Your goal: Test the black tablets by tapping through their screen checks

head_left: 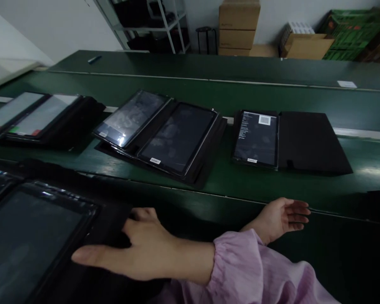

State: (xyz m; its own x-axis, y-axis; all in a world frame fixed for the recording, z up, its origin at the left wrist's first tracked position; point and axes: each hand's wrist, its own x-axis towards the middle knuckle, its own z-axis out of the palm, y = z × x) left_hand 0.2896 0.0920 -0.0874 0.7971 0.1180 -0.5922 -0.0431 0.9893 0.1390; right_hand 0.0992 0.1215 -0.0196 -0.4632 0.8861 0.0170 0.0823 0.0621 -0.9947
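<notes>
Green table, tablets, cardboard boxes, pale shelving

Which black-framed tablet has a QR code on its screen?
The rectangular black-framed tablet farthest right: its screen displays a white QR code; the other visible screens show none.

Tablets flank bench gap (narrow)
</notes>
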